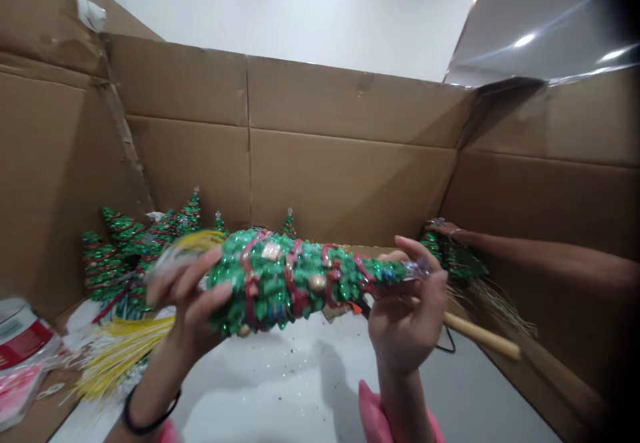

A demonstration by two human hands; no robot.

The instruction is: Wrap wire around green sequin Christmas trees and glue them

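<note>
I hold a green glittery miniature Christmas tree [290, 283] sideways, wound with red ribbon and small ornaments. My left hand [187, 310] grips its wide base end, where yellow strands stick out. My right hand [407, 310] pinches the narrow tip with its clear topper. Both hands are closed on the tree, above a white work surface [280, 390].
Cardboard walls [350, 176] enclose the surface. Several finished little trees [130, 250] stand at the back left, a yellow strand bundle [115, 356] and red-white packets [20, 350] lie at left. Another person's arm [540, 256] reaches in from the right toward a tree [453, 256]. A wooden stick [480, 336] lies at right.
</note>
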